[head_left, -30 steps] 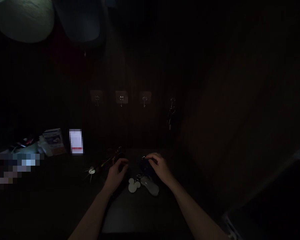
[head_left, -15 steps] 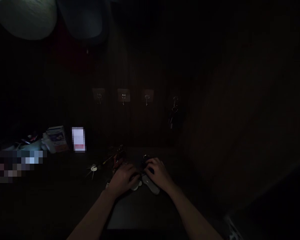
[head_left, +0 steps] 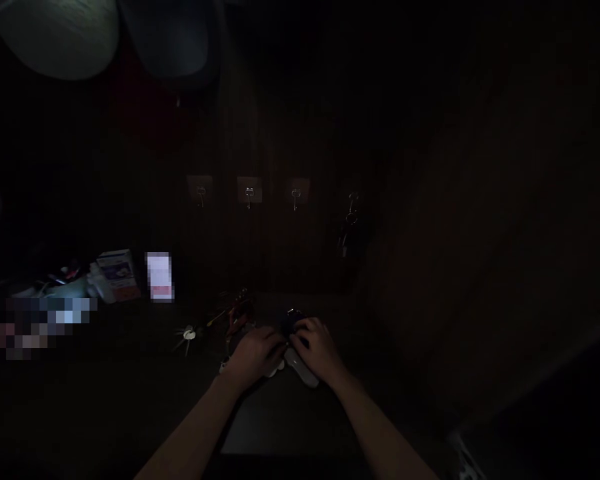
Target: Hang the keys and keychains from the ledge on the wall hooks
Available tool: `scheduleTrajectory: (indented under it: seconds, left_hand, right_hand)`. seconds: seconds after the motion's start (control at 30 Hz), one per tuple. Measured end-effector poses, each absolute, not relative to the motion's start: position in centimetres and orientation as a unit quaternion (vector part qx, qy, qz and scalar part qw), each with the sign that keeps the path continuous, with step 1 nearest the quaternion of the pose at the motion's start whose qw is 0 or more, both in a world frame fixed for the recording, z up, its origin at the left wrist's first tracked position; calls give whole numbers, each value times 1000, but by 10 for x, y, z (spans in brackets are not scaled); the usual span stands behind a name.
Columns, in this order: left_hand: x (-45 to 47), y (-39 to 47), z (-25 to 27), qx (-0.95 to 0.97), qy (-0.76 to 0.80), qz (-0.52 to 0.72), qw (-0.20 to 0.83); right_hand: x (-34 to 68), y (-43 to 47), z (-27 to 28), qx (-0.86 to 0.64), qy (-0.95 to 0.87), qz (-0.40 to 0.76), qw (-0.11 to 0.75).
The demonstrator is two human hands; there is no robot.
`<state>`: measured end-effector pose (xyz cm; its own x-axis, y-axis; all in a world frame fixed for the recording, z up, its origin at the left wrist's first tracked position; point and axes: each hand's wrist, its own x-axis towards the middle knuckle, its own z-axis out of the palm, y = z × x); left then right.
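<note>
In dim light, both my hands meet over a dark tabletop. My left hand is closed, its fingertips pinching close to my right fingers; what they hold is hidden. My right hand curls round a dark item with a shiny metal ring at its top, perhaps a key bunch. Below the right fingers lies a grey, rounded, oblong piece, seemingly joined to that item. A pale disc-like piece peeks out under my left hand. Just behind the left hand is a reddish-brown strap-like tangle.
A bunch of keys lies to the left. Farther left are a lit screen, a small box and blurred clutter. Wall hooks line the back panel; keys hang from the rightmost. Caps hang at upper left.
My left hand has moved slightly right, closer to my right hand, its fingertips now nearly touching it. The whole view has shifted a little; the right hand stays by the dark item.
</note>
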<state>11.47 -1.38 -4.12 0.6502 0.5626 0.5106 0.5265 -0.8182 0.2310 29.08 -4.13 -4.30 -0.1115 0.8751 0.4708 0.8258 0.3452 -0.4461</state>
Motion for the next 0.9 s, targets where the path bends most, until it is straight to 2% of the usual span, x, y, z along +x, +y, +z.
scheduleTrajectory:
  seconds: [0.3,0.53,0.7,0.9]
  left_hand:
    - [107,-11,-44,874,314,358,100]
    - [105,-14,-39,857,298,389,159]
    - [103,-15,-36,807,352,433,192]
    - [103,-14,-33,779,389,422,252]
  right_hand:
    - [281,-45,-32,-491,-757,122,414]
    - [277,-42,-31,-514,-710,203,437]
    - [276,-42,-22,-507,-658,275,483]
    - [271,-39,-16,-493,-634,320,503]
